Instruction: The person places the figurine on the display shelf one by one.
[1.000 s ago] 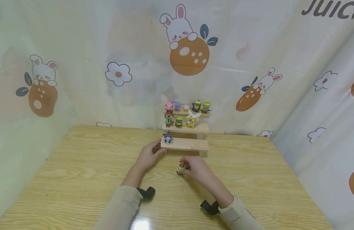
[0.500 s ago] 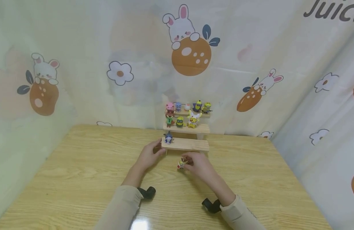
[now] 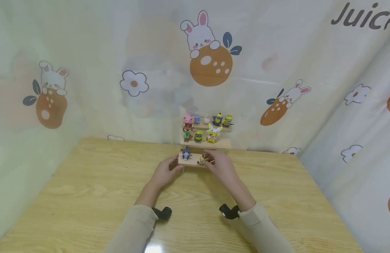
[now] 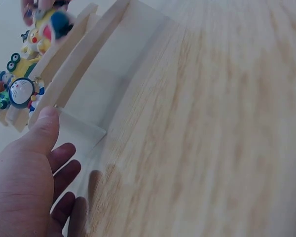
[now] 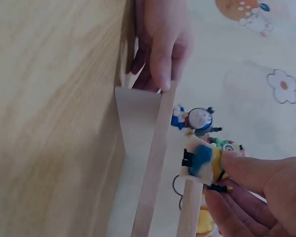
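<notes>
My left hand (image 3: 164, 171) holds the left end of the bottom step of a wooden display shelf (image 3: 191, 161), thumb at the front corner. In the left wrist view that thumb (image 4: 45, 131) presses the step's end, and the other fingers curve below it. My right hand (image 3: 222, 168) pinches a small toy figurine (image 5: 200, 160) between thumb and fingers. The figurine is yellow, blue and cream with a goggle-like eye; it is close over the right part of the bottom step. A blue-and-white cat figurine (image 3: 186, 154) in a dark hood stands at that step's left end.
The middle step bears a fox figurine (image 3: 187, 133), a green-and-yellow goggled figurine (image 3: 198, 136) and a white-eared yellow figurine (image 3: 213, 133). Several more, including a pink one (image 3: 187, 119), line the top step. A printed curtain (image 3: 160, 105) hangs behind the wooden table (image 3: 103, 196).
My right hand has carried the figurine forward and up from the table in front of the shelf to over the bottom step. The left hand has stayed at the shelf's end.
</notes>
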`<control>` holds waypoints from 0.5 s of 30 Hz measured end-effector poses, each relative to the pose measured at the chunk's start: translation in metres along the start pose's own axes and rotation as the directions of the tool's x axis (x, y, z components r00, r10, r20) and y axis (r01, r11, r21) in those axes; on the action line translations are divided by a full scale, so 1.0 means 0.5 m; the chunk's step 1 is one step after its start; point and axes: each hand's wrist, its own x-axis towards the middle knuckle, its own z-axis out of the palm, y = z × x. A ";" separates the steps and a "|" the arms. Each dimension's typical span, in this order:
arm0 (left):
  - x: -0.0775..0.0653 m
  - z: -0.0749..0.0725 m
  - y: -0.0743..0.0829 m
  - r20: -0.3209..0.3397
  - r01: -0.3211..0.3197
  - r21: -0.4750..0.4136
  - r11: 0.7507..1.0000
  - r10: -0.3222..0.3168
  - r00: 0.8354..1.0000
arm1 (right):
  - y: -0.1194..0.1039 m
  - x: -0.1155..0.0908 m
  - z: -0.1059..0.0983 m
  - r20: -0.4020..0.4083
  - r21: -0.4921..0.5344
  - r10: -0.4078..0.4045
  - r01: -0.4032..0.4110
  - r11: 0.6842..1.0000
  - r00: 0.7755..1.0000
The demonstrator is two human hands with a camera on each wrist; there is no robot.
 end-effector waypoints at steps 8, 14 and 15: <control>-0.002 0.001 -0.005 0.005 -0.005 -0.012 1.000 0.005 1.000 | -0.003 0.056 0.005 0.021 -0.065 0.034 -0.032 0.997 0.999; 0.000 -0.001 -0.005 0.001 -0.003 -0.010 1.000 0.003 1.000 | -0.005 0.072 0.016 0.052 -0.070 0.039 -0.036 0.997 0.998; 0.000 -0.002 -0.004 0.004 0.003 -0.013 1.000 -0.003 1.000 | -0.005 0.074 0.018 0.055 -0.066 0.044 -0.041 0.997 0.997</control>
